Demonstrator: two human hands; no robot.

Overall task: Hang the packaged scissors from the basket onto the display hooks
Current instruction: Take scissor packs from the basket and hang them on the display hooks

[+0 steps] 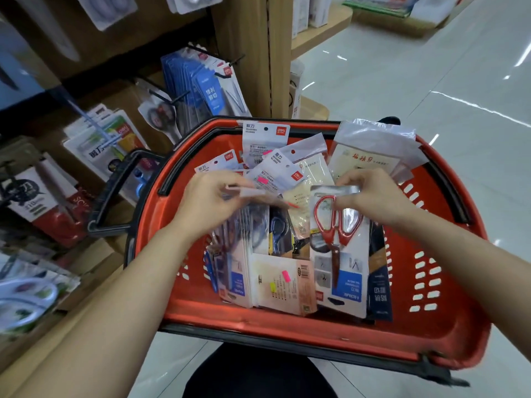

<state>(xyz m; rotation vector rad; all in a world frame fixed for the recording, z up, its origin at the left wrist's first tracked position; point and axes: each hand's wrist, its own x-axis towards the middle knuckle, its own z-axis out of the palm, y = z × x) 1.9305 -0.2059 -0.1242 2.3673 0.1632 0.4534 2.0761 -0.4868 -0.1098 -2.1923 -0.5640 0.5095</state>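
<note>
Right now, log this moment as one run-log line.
phase: picking from basket | left hand: grips stack of packs | right hand: pinches top of red scissors pack | display hooks: pack not yet hung

The red basket (448, 282) carries the load, and both grips sit over its middle. Below the right hand (379, 196), which pinches its top edge, a pack of red-handled scissors (340, 254) leans on the pile. A dark pack (380, 282) just right of it lies against the slotted wall. The left hand (207, 202) grips a fan of packs (238, 254) standing in the basket. Between the 2 grips lies a cream pack (283, 282). Beyond them, white packs (265, 142) lean at the far rim. Up and left of the left grip, display hooks (222, 74) carry blue packs (207, 90).
</note>
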